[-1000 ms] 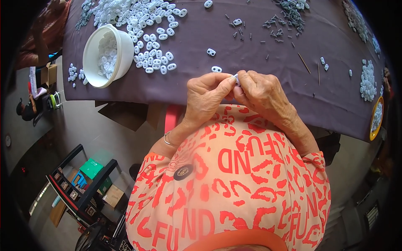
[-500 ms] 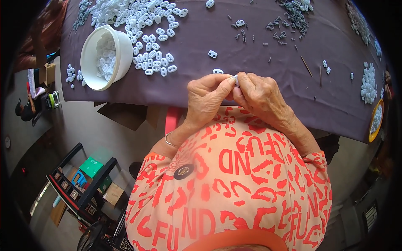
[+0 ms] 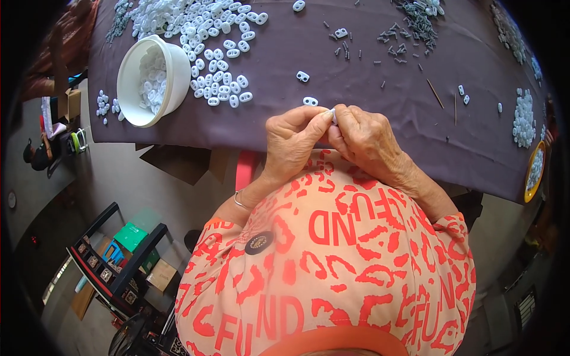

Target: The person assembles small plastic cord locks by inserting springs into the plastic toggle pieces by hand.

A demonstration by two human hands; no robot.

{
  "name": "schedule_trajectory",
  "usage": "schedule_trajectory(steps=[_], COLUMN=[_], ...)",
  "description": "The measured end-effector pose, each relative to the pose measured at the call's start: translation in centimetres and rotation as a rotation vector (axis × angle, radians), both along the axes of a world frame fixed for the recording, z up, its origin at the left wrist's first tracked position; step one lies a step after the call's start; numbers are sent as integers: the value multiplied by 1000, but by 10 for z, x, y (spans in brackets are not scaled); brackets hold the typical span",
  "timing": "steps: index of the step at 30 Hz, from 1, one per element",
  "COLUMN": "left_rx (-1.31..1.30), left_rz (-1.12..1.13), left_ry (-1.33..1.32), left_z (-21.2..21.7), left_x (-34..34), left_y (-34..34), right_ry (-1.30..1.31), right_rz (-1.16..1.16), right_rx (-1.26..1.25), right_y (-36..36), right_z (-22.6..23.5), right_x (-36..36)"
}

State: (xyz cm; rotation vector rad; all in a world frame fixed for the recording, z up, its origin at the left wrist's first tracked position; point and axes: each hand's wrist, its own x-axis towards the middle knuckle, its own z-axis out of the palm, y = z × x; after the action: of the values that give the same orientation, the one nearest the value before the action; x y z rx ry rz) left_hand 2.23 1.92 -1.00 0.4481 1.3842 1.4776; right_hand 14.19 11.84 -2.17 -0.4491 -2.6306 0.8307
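Note:
My left hand point(image 3: 294, 142) and my right hand point(image 3: 369, 137) meet at the near edge of the table, fingertips pinched together. Between them a small white plastic piece point(image 3: 333, 116) shows only in part; it looks like a cord lock piece, mostly covered by the fingers. Just beyond my left fingers lies a white two-holed cord lock piece point(image 3: 310, 101), and another cord lock piece point(image 3: 303, 76) sits a little farther off. Small grey springs point(image 3: 400, 50) are scattered on the cloth beyond my right hand.
A white tub point(image 3: 179, 80) of small white parts is tipped toward me at the left, beside a heap of two-holed pieces point(image 3: 217, 83). Two thin sticks point(image 3: 435, 94) lie to the right. At the right edge are a pile of small white parts point(image 3: 523, 118) and a yellow-rimmed bowl point(image 3: 528, 194).
Both hands keep their pinch, with only a slight shift of the right fingers around the white piece. The whole view has moved very slightly.

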Motion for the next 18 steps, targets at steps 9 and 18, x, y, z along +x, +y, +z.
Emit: schedule_trajectory(steps=[9, 18], left_rx=[8, -42], left_rz=[15, 4], left_ry=[40, 26], left_z=[3, 0], left_x=[1, 1], left_y=[0, -2], right_ry=[-12, -92], right_rz=[22, -34], right_rx=[0, 7], right_y=[0, -9], right_z=[3, -4], right_x=[-1, 0])
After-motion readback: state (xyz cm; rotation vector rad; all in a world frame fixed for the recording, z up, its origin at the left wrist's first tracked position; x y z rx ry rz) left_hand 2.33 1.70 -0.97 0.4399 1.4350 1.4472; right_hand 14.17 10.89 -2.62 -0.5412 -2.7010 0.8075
